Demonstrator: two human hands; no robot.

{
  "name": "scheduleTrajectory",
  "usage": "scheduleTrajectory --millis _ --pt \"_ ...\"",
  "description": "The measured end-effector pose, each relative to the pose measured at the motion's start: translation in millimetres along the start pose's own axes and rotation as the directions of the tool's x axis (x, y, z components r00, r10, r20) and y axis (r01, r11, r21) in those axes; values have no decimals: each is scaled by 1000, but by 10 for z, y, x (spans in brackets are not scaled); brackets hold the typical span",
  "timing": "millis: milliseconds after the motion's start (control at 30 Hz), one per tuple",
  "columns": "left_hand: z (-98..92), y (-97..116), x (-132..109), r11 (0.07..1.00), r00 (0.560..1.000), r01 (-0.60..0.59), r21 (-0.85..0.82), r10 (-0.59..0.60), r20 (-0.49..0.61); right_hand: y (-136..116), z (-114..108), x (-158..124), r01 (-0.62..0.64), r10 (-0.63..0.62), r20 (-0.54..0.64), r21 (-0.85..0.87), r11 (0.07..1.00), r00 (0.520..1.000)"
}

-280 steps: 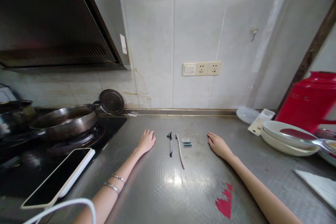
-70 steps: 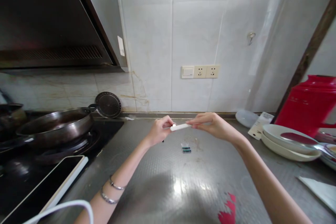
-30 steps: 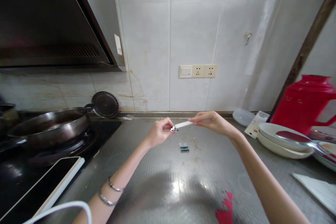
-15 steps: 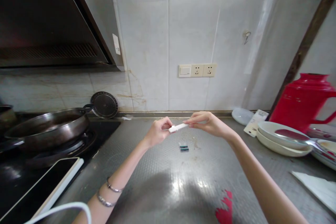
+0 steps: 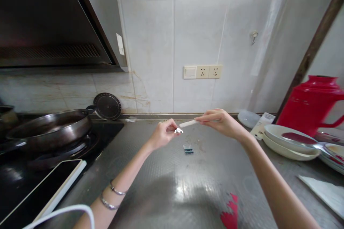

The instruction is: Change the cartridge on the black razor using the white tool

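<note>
Both hands are raised above the steel counter (image 5: 174, 189), facing each other. My left hand (image 5: 162, 136) is closed on a razor, of which only the small silvery head (image 5: 178, 130) pokes out past my fingertips. A slim white cover (image 5: 188, 123) is pinched in my right hand (image 5: 221, 121), its left end a short gap from the razor's head. Under the hands, a small pack of green blade cartridges (image 5: 188, 149) lies on the counter.
A dark pan (image 5: 48, 128) sits on the hob at left, with a round lid (image 5: 106, 106) behind it. A tablet (image 5: 43, 189) and a white cable (image 5: 59, 214) lie near left. White plates (image 5: 288, 143) with a spoon and a red jug (image 5: 311, 102) stand at right.
Half a second ago the white cover sat against the razor's head; now my right hand has drawn it away up and to the right, and the silvery head shows.
</note>
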State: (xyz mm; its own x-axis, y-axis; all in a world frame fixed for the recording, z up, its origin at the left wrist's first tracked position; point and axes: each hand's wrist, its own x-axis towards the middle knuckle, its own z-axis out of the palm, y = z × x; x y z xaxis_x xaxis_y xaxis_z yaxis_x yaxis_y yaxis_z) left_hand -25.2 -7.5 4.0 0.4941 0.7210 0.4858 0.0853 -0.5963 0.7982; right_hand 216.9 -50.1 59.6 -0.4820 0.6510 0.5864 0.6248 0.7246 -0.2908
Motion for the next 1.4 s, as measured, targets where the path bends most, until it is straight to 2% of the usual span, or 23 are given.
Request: scheduleTrajectory --millis 100,267,433,567,767,967,1133,1400 --pt "-2 24 -5 1000 1000 10 -3 -10 -6 -52 -32 -9 3 -3 -10 -29 1000 1000" --pt "-8 42 -14 999 1000 5 35 -5 1 -85 38 18 49 -49 9 -12 999 999" --pt "1 13 -14 1000 1000 17 -5 -17 2 -20 42 16 2 -2 -9 1 1000 1000" --pt "6 21 -10 998 999 37 -51 -37 1 -38 48 17 41 -43 23 67 997 999" --pt "-5 41 -12 991 998 54 -121 -57 -20 44 22 10 -43 42 16 74 996 999" --pt "6 46 -7 988 996 78 -131 -82 -24 77 67 18 -29 12 85 202 979 996" --pt "8 35 -2 979 996 81 -187 -87 -25 149 62 3 -84 71 70 207 975 995" --pt "8 56 -8 975 996 82 -209 -87 -17 144 62 8 -74 58 83 203 976 995"
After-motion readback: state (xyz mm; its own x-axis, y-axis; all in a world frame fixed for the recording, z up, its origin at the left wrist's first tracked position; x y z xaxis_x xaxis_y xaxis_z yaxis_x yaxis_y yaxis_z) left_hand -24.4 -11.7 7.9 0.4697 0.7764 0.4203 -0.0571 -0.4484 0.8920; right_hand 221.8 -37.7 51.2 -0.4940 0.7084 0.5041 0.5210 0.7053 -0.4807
